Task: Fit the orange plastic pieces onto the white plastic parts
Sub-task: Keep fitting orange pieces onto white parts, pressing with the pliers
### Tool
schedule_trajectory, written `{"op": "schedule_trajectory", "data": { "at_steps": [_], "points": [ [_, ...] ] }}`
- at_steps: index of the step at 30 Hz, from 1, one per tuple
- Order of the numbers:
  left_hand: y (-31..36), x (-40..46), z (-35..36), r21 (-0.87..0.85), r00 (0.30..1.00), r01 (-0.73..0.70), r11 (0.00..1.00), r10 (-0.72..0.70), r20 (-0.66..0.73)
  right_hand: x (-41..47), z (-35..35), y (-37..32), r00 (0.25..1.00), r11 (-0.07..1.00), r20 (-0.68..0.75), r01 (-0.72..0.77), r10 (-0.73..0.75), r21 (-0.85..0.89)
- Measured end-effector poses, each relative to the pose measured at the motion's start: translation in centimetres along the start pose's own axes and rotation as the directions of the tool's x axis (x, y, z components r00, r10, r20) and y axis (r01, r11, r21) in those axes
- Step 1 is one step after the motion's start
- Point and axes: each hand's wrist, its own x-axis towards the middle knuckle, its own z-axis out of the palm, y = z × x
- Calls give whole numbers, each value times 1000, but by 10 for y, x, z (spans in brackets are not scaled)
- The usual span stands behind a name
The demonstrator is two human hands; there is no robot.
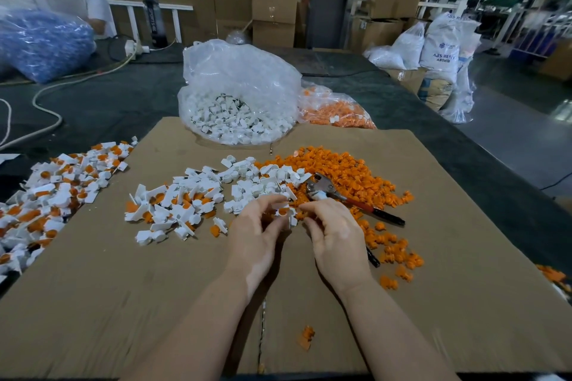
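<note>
White plastic part sits pinched in the curled fingers of the left hand, over the near edge of the loose white pile; right hand touches it, fingertips curled on something small that I cannot make out; orange pieces lie heaped just right on the cardboard; pliers rest on them

Flat brown corrugated cardboard sheet: lying matt, slightly rough. Small white moulded plastic parts: showing smooth, faintly glossy. Small orange plastic pieces: looking smooth, matt. Clear crinkled plastic bag: shining glossy. Steel-jawed pliers: gleaming bare metal, red-and-black handles looking coated.
</note>
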Motion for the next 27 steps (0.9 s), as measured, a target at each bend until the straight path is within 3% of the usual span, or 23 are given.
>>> {"op": "schedule_trajectory", "data": {
  "at_steps": [6, 11, 14, 20, 23, 27],
  "points": [
    [1, 9, -14, 113, 976, -28, 993, 52, -213, 1, 5, 2, 999, 982, 2, 36, -36, -186],
    [-12, 33, -43, 420, 950, 39, 907, 97, -298, 1, 8, 2, 999, 966, 44, 25, -14, -256],
    [-20, 37, -49, 508, 946, 76, 858, 99, -308, 1, 10, 2, 999, 958, 37, 24, -14, -286],
    [-19, 37, -49, 660, 972, 107, 743, 62, -228, 0, 12, 1, 999, 909, -18, 27, -38, -417],
    [-8, 30, -37, 590, 965, -68, 804, 203, -165, 1, 12, 0, 999, 881, 17, 46, -43, -471],
    [2, 16, -12, 515, 969, -226, 827, 243, 34, 0, 9, -2, 997, 874, 75, 68, -36, -481]
  ]
}}
